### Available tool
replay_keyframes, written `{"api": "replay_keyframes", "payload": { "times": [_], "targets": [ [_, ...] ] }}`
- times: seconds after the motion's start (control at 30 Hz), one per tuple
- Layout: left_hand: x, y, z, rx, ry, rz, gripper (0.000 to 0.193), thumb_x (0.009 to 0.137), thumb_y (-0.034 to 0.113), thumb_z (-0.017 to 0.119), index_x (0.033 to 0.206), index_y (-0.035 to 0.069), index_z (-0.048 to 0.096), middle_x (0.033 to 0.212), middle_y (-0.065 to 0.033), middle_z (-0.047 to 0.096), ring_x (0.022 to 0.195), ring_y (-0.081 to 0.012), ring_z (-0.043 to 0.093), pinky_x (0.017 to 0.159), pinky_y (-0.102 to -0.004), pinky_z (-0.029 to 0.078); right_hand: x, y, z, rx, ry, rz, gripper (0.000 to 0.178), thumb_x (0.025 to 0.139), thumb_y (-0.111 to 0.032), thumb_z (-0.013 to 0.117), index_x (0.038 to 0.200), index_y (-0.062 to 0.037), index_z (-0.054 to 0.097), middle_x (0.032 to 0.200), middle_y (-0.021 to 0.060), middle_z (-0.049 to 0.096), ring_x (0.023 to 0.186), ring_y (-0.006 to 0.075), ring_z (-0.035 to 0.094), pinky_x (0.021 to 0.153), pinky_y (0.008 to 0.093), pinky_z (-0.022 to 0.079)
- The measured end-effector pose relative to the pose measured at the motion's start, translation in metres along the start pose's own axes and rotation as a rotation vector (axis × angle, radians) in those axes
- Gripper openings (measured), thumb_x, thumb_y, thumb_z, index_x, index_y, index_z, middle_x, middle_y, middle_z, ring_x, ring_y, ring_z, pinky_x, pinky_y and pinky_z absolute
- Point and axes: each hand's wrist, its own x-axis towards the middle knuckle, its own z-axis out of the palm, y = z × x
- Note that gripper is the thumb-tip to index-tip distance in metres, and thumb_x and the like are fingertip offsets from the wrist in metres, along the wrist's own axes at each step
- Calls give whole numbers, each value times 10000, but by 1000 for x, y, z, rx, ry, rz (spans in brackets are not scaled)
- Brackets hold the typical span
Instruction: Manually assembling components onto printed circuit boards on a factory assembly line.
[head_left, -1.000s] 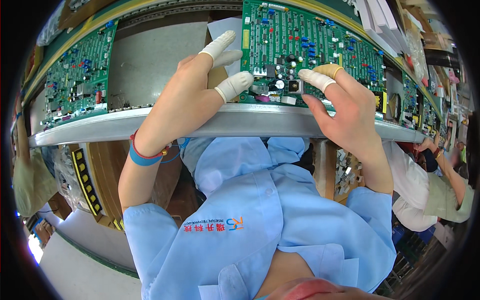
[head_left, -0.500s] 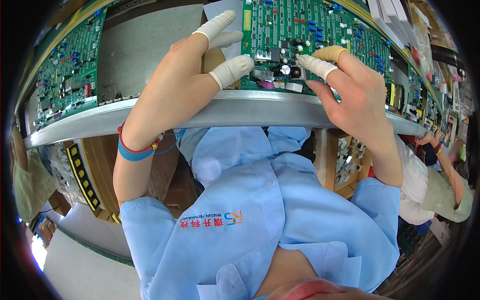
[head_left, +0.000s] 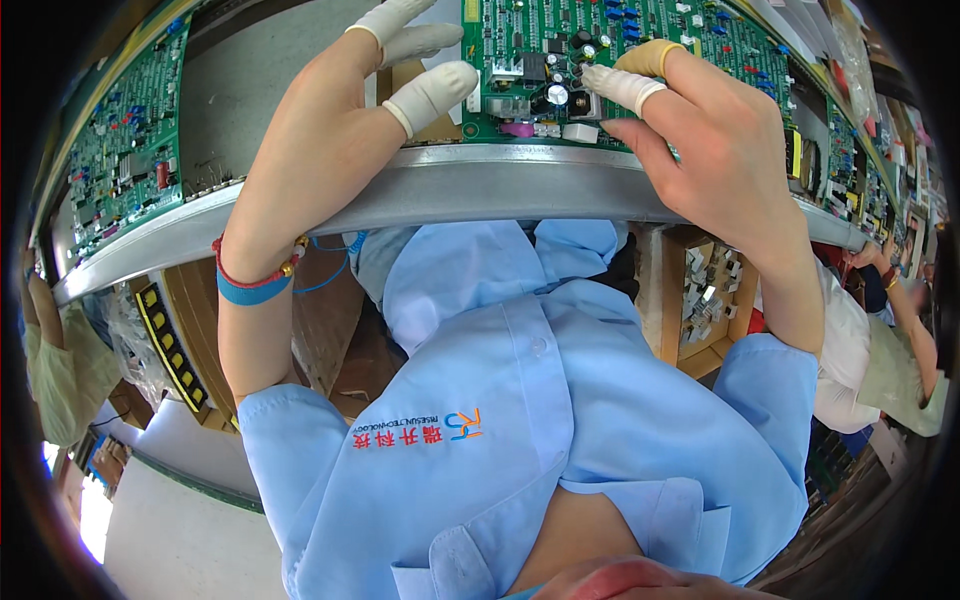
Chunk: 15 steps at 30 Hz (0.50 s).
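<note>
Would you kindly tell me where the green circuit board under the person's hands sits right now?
In the head view, the green circuit board lies top centre on the metal rail, between the left hand and right hand.

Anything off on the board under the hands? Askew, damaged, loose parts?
Nothing stands out. The green circuit board lies flat behind the metal rail, its components upright as far as the view shows. The left hand rests at its left edge; the right hand touches parts near the black capacitors. Both wear finger cots.
</note>
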Motion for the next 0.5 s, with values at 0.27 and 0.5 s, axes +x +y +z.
{"api": "replay_keyframes", "payload": {
  "times": [0.27, 0.5],
  "targets": [
    [-1, 20, 3, 345, 35, -656, 688, 920, 220, 631, 1409, -120, 287, 1250, -219, 588, 1190, -251, 537, 1024, -343, 386, 3, -5, -5, -54, -1, -85, 233, 674, -73, 751, 893, -34, 682, 966, 21, 637, 651, 210, 591, 532, 314, 467],
    [7, 39, 2, 465, -11, -647, 679, 912, 243, 640, 1401, -108, 325, 1231, -215, 601, 1167, -259, 557, 994, -329, 409, 5, -3, -8, -61, -52, -88, 229, 673, -88, 755, 878, -23, 677, 957, 20, 637, 645, 211, 587, 529, 318, 466]
  ]
}}
